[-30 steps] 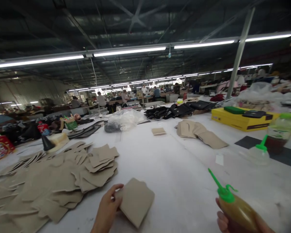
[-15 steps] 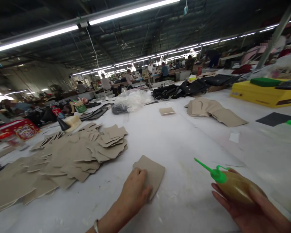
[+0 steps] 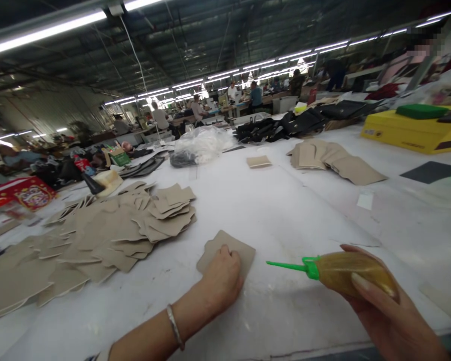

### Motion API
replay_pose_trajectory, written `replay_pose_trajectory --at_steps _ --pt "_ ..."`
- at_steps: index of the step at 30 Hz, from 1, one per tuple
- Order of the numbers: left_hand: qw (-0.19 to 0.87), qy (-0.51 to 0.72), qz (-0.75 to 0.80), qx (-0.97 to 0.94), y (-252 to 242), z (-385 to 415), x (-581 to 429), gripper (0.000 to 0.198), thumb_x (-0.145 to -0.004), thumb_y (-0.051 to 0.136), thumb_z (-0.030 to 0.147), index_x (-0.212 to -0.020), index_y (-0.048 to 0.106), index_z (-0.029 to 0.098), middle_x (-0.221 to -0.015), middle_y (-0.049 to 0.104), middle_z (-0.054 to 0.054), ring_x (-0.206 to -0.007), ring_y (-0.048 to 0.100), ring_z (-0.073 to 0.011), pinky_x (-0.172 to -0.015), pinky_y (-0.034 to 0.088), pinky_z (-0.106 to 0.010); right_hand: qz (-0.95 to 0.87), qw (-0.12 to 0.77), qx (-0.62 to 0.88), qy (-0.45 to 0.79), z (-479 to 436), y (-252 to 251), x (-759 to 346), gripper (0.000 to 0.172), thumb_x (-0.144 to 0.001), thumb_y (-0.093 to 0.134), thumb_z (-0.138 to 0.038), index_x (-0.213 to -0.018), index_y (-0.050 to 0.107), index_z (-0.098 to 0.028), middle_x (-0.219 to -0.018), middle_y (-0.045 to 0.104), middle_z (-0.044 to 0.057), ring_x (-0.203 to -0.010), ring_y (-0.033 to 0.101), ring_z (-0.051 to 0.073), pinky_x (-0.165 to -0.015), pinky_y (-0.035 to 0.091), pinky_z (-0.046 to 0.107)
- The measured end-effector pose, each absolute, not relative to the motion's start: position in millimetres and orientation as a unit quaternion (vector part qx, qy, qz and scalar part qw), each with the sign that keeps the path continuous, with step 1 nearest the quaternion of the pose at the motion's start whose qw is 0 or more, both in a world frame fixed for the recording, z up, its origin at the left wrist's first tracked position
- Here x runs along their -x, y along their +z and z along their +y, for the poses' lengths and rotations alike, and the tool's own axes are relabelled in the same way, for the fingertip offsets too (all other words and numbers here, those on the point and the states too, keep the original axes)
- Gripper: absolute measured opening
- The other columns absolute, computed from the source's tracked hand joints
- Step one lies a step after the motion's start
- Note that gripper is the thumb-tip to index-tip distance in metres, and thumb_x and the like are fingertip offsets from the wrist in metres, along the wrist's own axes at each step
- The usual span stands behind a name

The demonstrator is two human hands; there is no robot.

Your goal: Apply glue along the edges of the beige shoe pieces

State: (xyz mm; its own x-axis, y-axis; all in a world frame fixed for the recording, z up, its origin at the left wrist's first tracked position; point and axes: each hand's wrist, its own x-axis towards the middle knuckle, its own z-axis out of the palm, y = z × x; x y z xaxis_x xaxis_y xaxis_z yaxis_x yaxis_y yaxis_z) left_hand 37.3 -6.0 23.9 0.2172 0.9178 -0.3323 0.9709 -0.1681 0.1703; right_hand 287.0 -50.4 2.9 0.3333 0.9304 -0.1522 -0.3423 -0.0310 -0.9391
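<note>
Open lane up flat white tabletop (image 3: 244, 205) between wide heap of thin beige sheets (image 3: 101, 233), left, and fanned beige stack (image 3: 334, 159), right; crumpled translucent plastic bag (image 3: 206, 143) blocks far end. Nearside: green-nozzled amber squeeze bottle (image 3: 344, 268) obstructs right, bare left hand (image 3: 223, 276) middle.

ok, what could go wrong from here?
1. Right hand holds the squeeze bottle nearly level, green nozzle toward the beige piece; a squeeze might drip on the white tabletop.
2. Left hand covers part of that piece and could get smeared.
3. The loose beige pile overlaps unevenly; a bump might shift it.
</note>
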Motion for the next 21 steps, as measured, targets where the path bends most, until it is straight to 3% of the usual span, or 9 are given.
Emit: replay_pose_trajectory --at_steps 8,14,21 --pt "0.151 -0.098 0.622 -0.762 25.4 9.4 -56.2 0.043 -0.07 0.064 0.021 -0.109 0.056 0.007 -0.111 0.056 -0.023 -0.097 0.058 -0.0318 -0.081 0.049 -0.04 -0.333 0.617 0.523 0.484 -43.3 5.5 -282.2 0.068 -0.058 0.086 -0.044 -0.118 0.06 -0.024 -0.095 0.066 0.005 -0.086 0.063 0.022 -0.074 0.055 0.018" --pt "0.129 -0.08 0.609 -0.778 24.3 13.4 -55.9 0.037 -0.071 0.056 0.013 -0.108 0.058 0.012 -0.103 0.063 -0.017 -0.094 0.06 -0.0287 -0.081 0.048 -0.039 -0.348 0.632 0.533 0.442 -41.4 3.2 -285.7 0.068 -0.054 0.086 -0.046 -0.113 0.062 -0.024 -0.093 0.066 0.005 -0.08 0.064 0.023 -0.066 0.056 0.02" --pt "0.088 -0.102 0.578 -0.805 27.7 20.8 -38.4 0.026 -0.081 0.044 0.019 -0.098 0.063 0.018 -0.099 0.068 -0.013 -0.088 0.064 -0.0271 -0.076 0.049 -0.038 -0.386 0.628 0.527 0.422 -40.4 -0.5 -290.4 0.062 -0.064 0.082 -0.048 -0.116 0.06 -0.023 -0.095 0.067 0.006 -0.082 0.066 0.024 -0.068 0.057 0.023"
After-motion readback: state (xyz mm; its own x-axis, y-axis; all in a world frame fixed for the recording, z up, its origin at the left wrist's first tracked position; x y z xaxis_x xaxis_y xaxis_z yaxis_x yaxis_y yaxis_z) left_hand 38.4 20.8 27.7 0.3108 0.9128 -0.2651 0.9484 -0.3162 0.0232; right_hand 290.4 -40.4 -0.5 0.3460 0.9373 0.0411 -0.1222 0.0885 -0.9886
